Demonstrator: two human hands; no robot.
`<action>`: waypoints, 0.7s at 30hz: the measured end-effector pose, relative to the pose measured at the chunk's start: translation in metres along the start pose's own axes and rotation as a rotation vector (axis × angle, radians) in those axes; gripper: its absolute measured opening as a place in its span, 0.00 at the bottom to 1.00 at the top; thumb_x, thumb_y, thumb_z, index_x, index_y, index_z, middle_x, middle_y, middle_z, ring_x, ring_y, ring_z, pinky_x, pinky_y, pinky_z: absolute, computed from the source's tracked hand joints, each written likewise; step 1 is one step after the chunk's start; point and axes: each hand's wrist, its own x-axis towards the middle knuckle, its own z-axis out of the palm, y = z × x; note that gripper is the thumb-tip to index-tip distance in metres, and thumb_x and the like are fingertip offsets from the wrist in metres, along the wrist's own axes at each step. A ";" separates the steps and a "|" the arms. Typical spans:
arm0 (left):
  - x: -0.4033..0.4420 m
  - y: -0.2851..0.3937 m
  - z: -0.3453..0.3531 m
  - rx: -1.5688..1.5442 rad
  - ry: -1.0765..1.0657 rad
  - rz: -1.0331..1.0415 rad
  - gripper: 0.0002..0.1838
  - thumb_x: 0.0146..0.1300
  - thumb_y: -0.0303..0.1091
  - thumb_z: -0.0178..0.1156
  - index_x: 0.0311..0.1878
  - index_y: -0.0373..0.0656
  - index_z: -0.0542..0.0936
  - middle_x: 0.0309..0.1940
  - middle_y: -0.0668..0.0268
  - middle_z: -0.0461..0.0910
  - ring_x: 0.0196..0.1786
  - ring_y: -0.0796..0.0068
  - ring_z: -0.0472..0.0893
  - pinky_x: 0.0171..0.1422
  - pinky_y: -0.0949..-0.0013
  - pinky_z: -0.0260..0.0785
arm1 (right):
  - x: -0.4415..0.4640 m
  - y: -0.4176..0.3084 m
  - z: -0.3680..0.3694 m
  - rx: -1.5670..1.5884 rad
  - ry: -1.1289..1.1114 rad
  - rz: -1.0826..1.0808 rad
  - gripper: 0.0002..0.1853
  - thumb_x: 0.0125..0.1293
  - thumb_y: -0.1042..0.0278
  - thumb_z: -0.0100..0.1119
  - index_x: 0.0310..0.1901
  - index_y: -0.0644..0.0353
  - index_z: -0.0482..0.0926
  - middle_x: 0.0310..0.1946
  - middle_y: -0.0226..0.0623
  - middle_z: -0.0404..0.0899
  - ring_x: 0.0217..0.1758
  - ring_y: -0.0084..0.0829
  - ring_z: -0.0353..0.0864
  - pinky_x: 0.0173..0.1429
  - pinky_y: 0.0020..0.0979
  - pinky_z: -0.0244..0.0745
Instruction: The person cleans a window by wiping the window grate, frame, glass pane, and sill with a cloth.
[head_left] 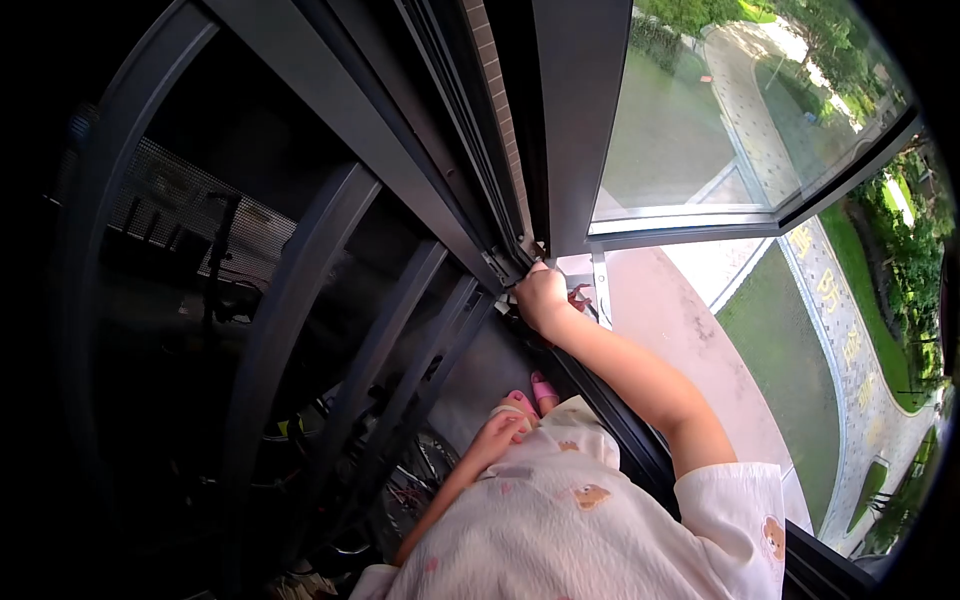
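My right hand (542, 297) reaches into the lower corner of the dark window frame (572, 130), by the hinge side of the open pane. Its fingers are closed there, and whatever they grip is hidden. Just right of the wrist, a small dark-red, crumpled-looking thing (578, 297) lies beside a pale metal bracket (601, 285). My left hand (495, 440) hangs low in front of my shirt, its fingers bent. A pale curved band (514, 411) shows at its fingertips; I cannot make out what it is.
The glass pane (690, 120) swings outward at right, above paving and lawn far below. Dark railing bars (290, 270) stand close on my left, with a bicycle wheel (415, 475) behind them. A dark sill (640, 430) runs under my right arm. Pink slippers (543, 387) are on my feet.
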 end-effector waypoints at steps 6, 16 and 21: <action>0.006 -0.012 -0.001 -0.059 -0.038 0.038 0.10 0.62 0.34 0.49 0.40 0.38 0.71 0.33 0.65 0.74 0.34 0.77 0.74 0.36 0.77 0.68 | -0.025 0.002 0.026 -0.019 0.002 0.000 0.13 0.53 0.67 0.50 0.37 0.62 0.79 0.38 0.44 0.73 0.39 0.36 0.76 0.29 0.30 0.73; 0.020 -0.004 -0.003 0.025 -0.189 0.031 0.09 0.62 0.33 0.48 0.41 0.38 0.71 0.31 0.65 0.74 0.34 0.77 0.74 0.37 0.76 0.68 | -0.087 -0.001 0.053 -0.064 0.033 0.270 0.14 0.51 0.69 0.49 0.39 0.67 0.73 0.30 0.39 0.71 0.27 0.29 0.76 0.25 0.25 0.69; 0.032 0.002 -0.002 0.136 -0.288 0.024 0.10 0.61 0.33 0.49 0.42 0.37 0.70 0.32 0.64 0.74 0.35 0.76 0.75 0.38 0.76 0.68 | -0.135 -0.005 0.064 -0.046 0.030 0.401 0.16 0.52 0.68 0.48 0.42 0.66 0.71 0.30 0.38 0.71 0.25 0.27 0.73 0.24 0.23 0.68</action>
